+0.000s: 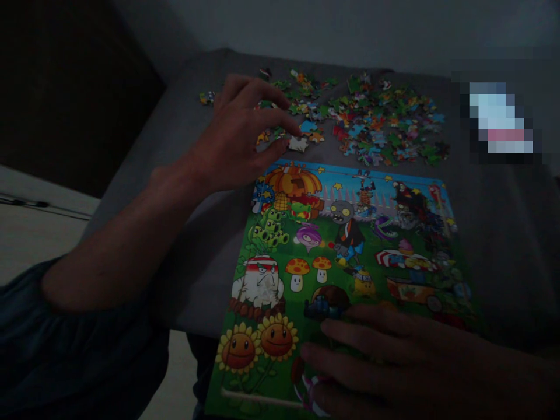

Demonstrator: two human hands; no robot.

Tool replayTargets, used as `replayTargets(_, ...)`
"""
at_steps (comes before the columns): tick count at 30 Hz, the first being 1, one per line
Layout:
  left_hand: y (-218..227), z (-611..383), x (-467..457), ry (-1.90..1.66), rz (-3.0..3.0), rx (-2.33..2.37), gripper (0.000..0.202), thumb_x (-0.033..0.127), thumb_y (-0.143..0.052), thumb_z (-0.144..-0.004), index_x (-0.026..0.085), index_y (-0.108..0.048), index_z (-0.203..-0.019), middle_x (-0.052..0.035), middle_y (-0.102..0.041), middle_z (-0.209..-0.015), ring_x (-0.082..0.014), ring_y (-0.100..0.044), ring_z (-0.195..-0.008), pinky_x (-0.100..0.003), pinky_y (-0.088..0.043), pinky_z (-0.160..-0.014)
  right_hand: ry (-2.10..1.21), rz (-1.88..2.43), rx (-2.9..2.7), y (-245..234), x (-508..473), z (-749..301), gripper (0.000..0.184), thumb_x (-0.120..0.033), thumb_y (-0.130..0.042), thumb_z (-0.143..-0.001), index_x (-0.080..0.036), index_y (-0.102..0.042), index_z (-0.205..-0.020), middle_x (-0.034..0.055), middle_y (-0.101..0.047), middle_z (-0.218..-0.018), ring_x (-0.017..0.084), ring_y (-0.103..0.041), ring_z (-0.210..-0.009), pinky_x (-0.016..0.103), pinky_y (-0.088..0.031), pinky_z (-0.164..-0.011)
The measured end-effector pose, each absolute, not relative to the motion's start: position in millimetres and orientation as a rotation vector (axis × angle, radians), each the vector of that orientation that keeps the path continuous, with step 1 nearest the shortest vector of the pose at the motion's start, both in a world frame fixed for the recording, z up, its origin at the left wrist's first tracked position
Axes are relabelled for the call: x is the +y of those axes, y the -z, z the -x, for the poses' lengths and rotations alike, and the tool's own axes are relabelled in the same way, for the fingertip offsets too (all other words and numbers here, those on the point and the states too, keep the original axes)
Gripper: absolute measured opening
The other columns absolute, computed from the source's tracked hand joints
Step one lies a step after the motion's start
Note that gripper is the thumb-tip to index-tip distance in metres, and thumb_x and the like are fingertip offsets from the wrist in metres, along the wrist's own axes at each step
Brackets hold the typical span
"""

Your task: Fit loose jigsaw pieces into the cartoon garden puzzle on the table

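My left hand [245,128] reaches over the near left side of a heap of loose jigsaw pieces [385,122], fingers spread. Its thumb and index fingertips are at the edge of a whitish jigsaw piece [298,144]; whether they press on it is hard to make out. Below lies a puzzle board [301,303] printed with cartoon plants, sunflowers, mushrooms and a grey zombie. Flat on the lower right of the board rests my right hand [385,356], fingers stretched out, covering part of the picture. It holds nothing that I can see.
A grey padded surface [131,175] carries the board and the pieces. Behind it rises a pale wall [328,29]. A dark cable [39,204] runs along the light floor at left. A blurred-out bright patch [501,116] shows at the right. The scene is dim.
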State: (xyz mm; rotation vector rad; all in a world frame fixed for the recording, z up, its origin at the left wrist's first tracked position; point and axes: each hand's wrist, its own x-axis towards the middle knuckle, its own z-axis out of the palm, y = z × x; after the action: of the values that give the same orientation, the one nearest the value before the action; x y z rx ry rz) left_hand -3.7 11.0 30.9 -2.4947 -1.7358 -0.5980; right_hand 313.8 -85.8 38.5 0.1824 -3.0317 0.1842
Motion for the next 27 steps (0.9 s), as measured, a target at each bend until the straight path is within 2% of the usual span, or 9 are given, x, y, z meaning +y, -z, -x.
replayTargets(4, -25.0, 6.8, 14.7, 0.635, 2.518, -1.665, 0.028, 0.04, -0.053, -0.102, 0.025, -0.073, -0.115, -0.0031, -0.059, -0.138, -0.0232, -0.047, -0.135, -0.049, -0.03, -0.119, -0.155, -0.184, -3.028, -36.9, -83.8, -314.4, 0.055, -0.018, -0.022, -0.11, -0.039, -0.067, -0.132, -0.0171, -0.063, -0.141, 0.011, -0.056, -0.127, 0.027, -0.048, -0.099)
replayTargets(7, -21.9, 9.0, 16.0, 0.688, 2.538, -1.58, 0.026, 0.038, -0.053, -0.102, 0.026, -0.072, -0.117, -0.0032, -0.062, -0.134, -0.0232, -0.051, -0.13, -0.05, -0.033, -0.116, -0.161, -0.277, -3.03, -46.0, -74.6, -313.0, 0.056, -0.022, -0.016, -0.112, -0.036, -0.066, -0.135, -0.0193, -0.06, -0.146, 0.007, -0.053, -0.129, 0.022, -0.048, -0.1)
replayTargets(10, -21.3, 12.0, 16.1, 0.726, 2.518, -1.58, 0.028, 0.036, -0.049, -0.103, 0.027, -0.072, -0.116, -0.0049, -0.065, -0.129, -0.0242, -0.055, -0.125, -0.051, -0.038, -0.112, -0.208, -0.312, -3.04, -62.9, -57.6, -311.1, 0.047, -0.028, -0.025, -0.112, -0.033, -0.066, -0.136, -0.0162, -0.058, -0.149, 0.008, -0.05, -0.134, 0.022, -0.047, -0.105)
replayTargets(12, -20.8, 15.2, 16.5, 0.719, 2.484, -1.655, 0.03, 0.037, -0.047, -0.103, 0.027, -0.072, -0.116, -0.0067, -0.065, -0.128, -0.0269, -0.056, -0.124, -0.053, -0.041, -0.11, -0.274, -0.169, -3.039, -71.5, -42.3, -311.0, 0.038, -0.029, -0.037, -0.111, -0.031, -0.067, -0.134, -0.01, -0.063, -0.144, 0.011, -0.052, -0.133, 0.025, -0.047, -0.106)
replayTargets(15, -18.3, 20.7, 18.3, 0.706, 2.415, -1.783, 0.033, 0.04, -0.046, -0.101, 0.029, -0.07, -0.12, -0.007, -0.066, -0.129, -0.0299, -0.056, -0.127, -0.055, -0.042, -0.11, -0.387, 0.168, -2.876, -69.8, -10.9, -315.9, 0.03, -0.025, -0.046, -0.107, -0.022, -0.067, -0.128, 0.0019, -0.073, -0.127, 0.016, -0.059, -0.123, 0.031, -0.048, -0.106)
replayTargets(17, -15.0, 23.3, 20.3, 0.698, 2.392, -1.836, 0.036, 0.042, -0.044, -0.101, 0.029, -0.069, -0.122, -0.0073, -0.066, -0.131, -0.0305, -0.055, -0.128, -0.056, -0.042, -0.11, -0.363, 0.381, -2.722, -59.5, 16.1, -323.9, 0.028, -0.021, -0.052, -0.103, -0.018, -0.065, -0.128, 0.0077, -0.073, -0.12, 0.019, -0.063, -0.116, 0.038, -0.051, -0.103)
replayTargets(21, -3.6, 22.6, 27.7, 0.676, 2.374, -1.888, 0.043, 0.051, -0.041, -0.101, 0.028, -0.067, -0.127, -0.0101, -0.063, -0.135, -0.0318, -0.055, -0.13, -0.058, -0.042, -0.112, -0.202, 0.791, -2.498, -38.2, 72.2, -351.0, 0.029, -0.022, -0.055, -0.099, -0.018, -0.066, -0.125, 0.0118, -0.074, -0.115, 0.026, -0.066, -0.111, 0.049, -0.054, -0.097)
replayTargets(24, 7.4, 20.1, 35.9, 0.617, 2.31, -1.934, 0.047, 0.055, -0.04, -0.101, 0.031, -0.065, -0.131, -0.0117, -0.059, -0.142, -0.0358, -0.051, -0.135, -0.062, -0.042, -0.111, -0.186, 0.997, -2.388, -31.9, 101.4, -374.1, 0.03, -0.025, -0.054, -0.098, -0.019, -0.067, -0.125, 0.0126, -0.074, -0.117, 0.028, -0.068, -0.109, 0.051, -0.056, -0.095)
replayTargets(27, 16.3, 19.4, 42.8, 0.542, 2.312, -1.923, 0.045, 0.054, -0.04, -0.101, 0.036, -0.061, -0.137, -0.01, -0.056, -0.146, -0.0386, -0.05, -0.136, -0.067, -0.041, -0.11, -0.183, 1.102, -2.332, -30.1, 115.5, -390.8, 0.03, -0.025, -0.054, -0.098, -0.021, -0.068, -0.123, 0.0121, -0.075, -0.116, 0.028, -0.069, -0.107, 0.052, -0.056, -0.094)
